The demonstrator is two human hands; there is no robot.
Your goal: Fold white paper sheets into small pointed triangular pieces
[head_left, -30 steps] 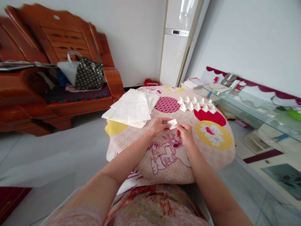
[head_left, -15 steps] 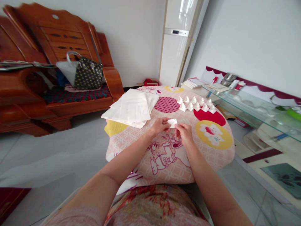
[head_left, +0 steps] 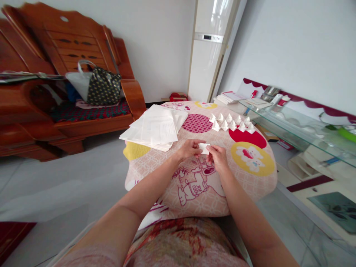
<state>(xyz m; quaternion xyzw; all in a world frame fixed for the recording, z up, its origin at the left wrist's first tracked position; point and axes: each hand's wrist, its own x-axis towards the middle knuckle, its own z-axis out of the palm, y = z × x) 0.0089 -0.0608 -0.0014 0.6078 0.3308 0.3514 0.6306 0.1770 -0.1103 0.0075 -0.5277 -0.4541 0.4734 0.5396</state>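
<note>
A small folded white paper piece (head_left: 204, 148) is pinched between both my hands just above a pink cartoon-print cloth (head_left: 200, 181) that covers the surface in front of me. My left hand (head_left: 189, 148) grips its left side with closed fingers. My right hand (head_left: 218, 157) pinches its right edge. A loose stack of white paper sheets (head_left: 155, 128) lies to the left of my hands. Farther back, several small folded white paper pieces (head_left: 232, 124) stand in rows on the cloth.
A wooden bench (head_left: 63, 92) with a dotted bag (head_left: 102, 87) stands at the left. A white standing air conditioner (head_left: 207, 52) is at the back. A glass shelf unit (head_left: 300, 129) with bottles and papers runs along the right.
The folded paper has flattened from a slanted shape into a narrower rectangle between my fingers. Both hands stay in place.
</note>
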